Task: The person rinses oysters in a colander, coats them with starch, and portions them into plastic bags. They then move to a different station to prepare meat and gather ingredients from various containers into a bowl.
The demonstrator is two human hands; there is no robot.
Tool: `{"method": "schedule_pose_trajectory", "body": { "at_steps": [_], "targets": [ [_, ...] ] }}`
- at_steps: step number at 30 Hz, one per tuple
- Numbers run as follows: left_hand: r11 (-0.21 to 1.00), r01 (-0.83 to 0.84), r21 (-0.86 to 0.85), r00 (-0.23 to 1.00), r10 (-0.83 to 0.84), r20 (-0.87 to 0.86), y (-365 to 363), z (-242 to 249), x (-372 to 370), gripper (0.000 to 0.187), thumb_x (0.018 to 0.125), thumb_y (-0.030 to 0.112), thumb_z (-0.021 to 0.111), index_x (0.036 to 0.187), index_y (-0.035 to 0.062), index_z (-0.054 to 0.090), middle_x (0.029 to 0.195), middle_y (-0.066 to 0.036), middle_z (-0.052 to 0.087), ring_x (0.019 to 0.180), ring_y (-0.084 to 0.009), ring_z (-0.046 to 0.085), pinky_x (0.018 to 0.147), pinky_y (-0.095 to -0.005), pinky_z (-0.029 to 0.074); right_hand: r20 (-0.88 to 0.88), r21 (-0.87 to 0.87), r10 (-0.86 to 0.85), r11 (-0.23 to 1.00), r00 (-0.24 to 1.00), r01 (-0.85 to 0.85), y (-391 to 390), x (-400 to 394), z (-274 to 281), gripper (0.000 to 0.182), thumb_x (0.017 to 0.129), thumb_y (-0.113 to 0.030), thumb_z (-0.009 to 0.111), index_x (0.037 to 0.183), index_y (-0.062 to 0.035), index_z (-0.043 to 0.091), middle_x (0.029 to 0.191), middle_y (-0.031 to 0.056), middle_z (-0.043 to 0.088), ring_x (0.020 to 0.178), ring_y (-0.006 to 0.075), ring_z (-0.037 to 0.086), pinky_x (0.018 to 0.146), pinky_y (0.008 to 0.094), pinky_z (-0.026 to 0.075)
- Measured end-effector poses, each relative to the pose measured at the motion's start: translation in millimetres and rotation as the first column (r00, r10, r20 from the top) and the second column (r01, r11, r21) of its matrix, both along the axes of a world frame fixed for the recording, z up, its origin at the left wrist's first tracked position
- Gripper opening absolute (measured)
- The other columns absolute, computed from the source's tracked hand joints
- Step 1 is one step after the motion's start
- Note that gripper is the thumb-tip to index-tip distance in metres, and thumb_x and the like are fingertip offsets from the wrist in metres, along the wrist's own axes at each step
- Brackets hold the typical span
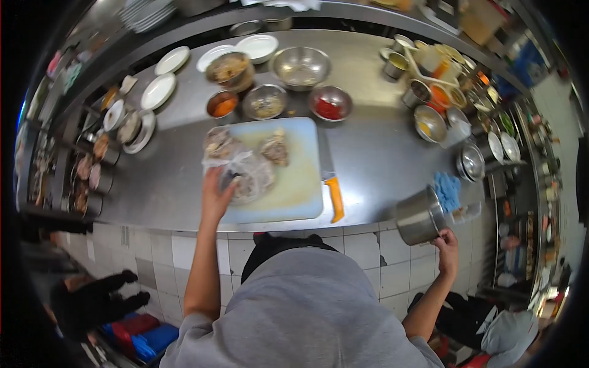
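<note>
My left hand (215, 195) is at the left edge of a pale cutting board (300, 190), its fingers closed on a clear plastic bag (250, 187) with greyish meat inside. A brown piece of meat (219, 142) lies against the bag's upper side, and another piece of meat (275, 149) rests on the board to the right. My right hand (447, 245) grips the rim of a tilted steel pot (417, 216) at the counter's front edge; the pot's inside is hidden. Between my hands, a knife with a yellow handle (335, 199) lies along the board's right side.
Behind the board stand steel bowls, one with red pieces (330, 104), and an orange-filled pot (223, 105). A blue cloth (447, 190) lies by the steel pot. White plates (158, 91) sit at the left. Two other people (509, 331) are at the lower left and lower right.
</note>
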State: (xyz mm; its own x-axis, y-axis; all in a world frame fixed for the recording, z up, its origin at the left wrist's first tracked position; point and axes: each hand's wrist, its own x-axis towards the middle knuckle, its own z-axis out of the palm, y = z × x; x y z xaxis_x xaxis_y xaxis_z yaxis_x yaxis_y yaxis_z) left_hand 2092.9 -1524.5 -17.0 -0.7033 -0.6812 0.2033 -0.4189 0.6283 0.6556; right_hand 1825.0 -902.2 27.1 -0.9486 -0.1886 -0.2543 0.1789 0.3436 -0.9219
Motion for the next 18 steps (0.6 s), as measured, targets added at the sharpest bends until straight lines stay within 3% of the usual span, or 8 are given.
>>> {"method": "schedule_pose_trajectory", "body": {
  "at_steps": [3, 5, 7, 8, 10, 14, 16, 18],
  "targets": [
    [0.999, 0.011, 0.047, 1.000, -0.011, 0.008, -2.6, 4.9, -17.5, 0.061, 0.082, 0.025, 0.076, 0.134, 0.0051, 0.052, 0.145, -0.025, 0.043, 0.137, -0.0391, 0.038, 0.113, -0.0446, 0.030, -0.191, -0.114, 0.336, 0.925, 0.922, -0.361, -140.4, -0.9, 17.5, 0.029, 0.062, 0.003, 0.072, 0.085, -0.0053, 0.057, 0.105, 0.0031, 0.053, 0.102, 0.0148, 0.053, 0.086, 0.0281, 0.048],
    [0.999, 0.005, 0.052, 1.000, -0.005, 0.009, 0.5, 15.8, -9.5, 0.059, 0.084, 0.027, 0.074, 0.135, 0.0047, 0.052, 0.145, -0.023, 0.044, 0.137, -0.0365, 0.039, 0.113, -0.0438, 0.031, -0.211, -0.131, 0.516, 0.827, 0.830, -0.547, -248.0, 24.6, 45.5, 0.036, 0.057, 0.002, 0.081, 0.086, -0.0033, 0.059, 0.110, 0.0053, 0.054, 0.096, 0.0162, 0.058, 0.088, 0.0305, 0.050],
    [0.726, 0.052, 0.686, 0.959, 0.156, -0.237, -0.7, 45.3, 9.1, 0.058, 0.091, 0.031, 0.069, 0.138, 0.0038, 0.049, 0.145, -0.018, 0.045, 0.136, -0.0287, 0.040, 0.113, -0.0424, 0.031, -0.213, -0.026, 0.683, 0.710, 0.698, -0.703, -329.4, 61.7, 58.2, 0.036, 0.060, -0.002, 0.084, 0.090, -0.0062, 0.065, 0.111, 0.0064, 0.056, 0.096, 0.0179, 0.059, 0.089, 0.0315, 0.050],
    [0.727, 0.051, 0.685, 0.959, 0.156, -0.237, -2.9, 60.1, 25.1, 0.058, 0.091, 0.031, 0.069, 0.138, 0.0038, 0.049, 0.145, -0.018, 0.045, 0.136, -0.0287, 0.040, 0.113, -0.0424, 0.031, -0.366, 0.126, 0.763, 0.608, 0.533, -0.784, -365.1, 79.6, 63.7, 0.034, 0.062, -0.005, 0.085, 0.089, -0.0086, 0.066, 0.120, 0.0102, 0.057, 0.108, 0.0236, 0.059, 0.095, 0.0341, 0.048],
    [0.476, 0.268, 0.837, 0.846, 0.300, -0.442, -6.3, 79.5, 67.0, 0.058, 0.096, 0.035, 0.060, 0.141, 0.0024, 0.045, 0.145, -0.014, 0.045, 0.133, -0.0221, 0.041, 0.111, -0.0387, 0.033, -0.445, 0.064, 0.798, 0.482, 0.407, -0.874, -427.7, 122.6, 61.1, 0.032, 0.066, -0.015, 0.087, 0.087, -0.0100, 0.065, 0.141, 0.0172, 0.050, 0.131, 0.0364, 0.048, 0.103, 0.0393, 0.044],
    [0.661, 0.076, 0.746, 0.949, 0.183, -0.258, -66.3, 69.3, 161.3, 0.061, 0.096, 0.031, 0.054, 0.147, 0.0014, 0.036, 0.139, -0.016, 0.049, 0.128, -0.0245, 0.047, 0.108, -0.0333, 0.037, -0.452, 0.158, 0.870, 0.295, 0.196, -0.942, -528.8, 187.0, 48.3, 0.031, 0.078, -0.019, 0.079, 0.101, -0.0118, 0.060, 0.147, 0.0223, 0.042, 0.130, 0.0394, 0.048, 0.100, 0.0423, 0.046],
    [0.570, -0.069, 0.819, 0.954, 0.277, -0.113, -96.6, 76.8, 178.5, 0.060, 0.093, 0.025, 0.053, 0.146, 0.0015, 0.036, 0.133, -0.016, 0.052, 0.122, -0.0256, 0.052, 0.101, -0.0345, 0.043, -0.413, 0.246, 0.900, 0.255, 0.137, -0.935, -563.4, 205.6, 43.2, 0.029, 0.081, -0.018, 0.076, 0.105, -0.0115, 0.061, 0.146, 0.0210, 0.043, 0.128, 0.0386, 0.050, 0.101, 0.0420, 0.045],
    [0.470, -0.208, 0.858, 0.937, 0.348, 0.036, -124.6, 57.0, 191.0, 0.060, 0.090, 0.020, 0.052, 0.145, 0.0016, 0.037, 0.128, -0.016, 0.056, 0.115, -0.0267, 0.058, 0.095, -0.0357, 0.050, -0.567, 0.192, 0.814, 0.280, 0.126, -0.941, -591.5, 211.9, 36.4, 0.038, 0.084, -0.017, 0.071, 0.118, -0.0080, 0.056, 0.145, 0.0224, 0.043, 0.127, 0.0360, 0.050, 0.100, 0.0431, 0.045]
  ]
}}
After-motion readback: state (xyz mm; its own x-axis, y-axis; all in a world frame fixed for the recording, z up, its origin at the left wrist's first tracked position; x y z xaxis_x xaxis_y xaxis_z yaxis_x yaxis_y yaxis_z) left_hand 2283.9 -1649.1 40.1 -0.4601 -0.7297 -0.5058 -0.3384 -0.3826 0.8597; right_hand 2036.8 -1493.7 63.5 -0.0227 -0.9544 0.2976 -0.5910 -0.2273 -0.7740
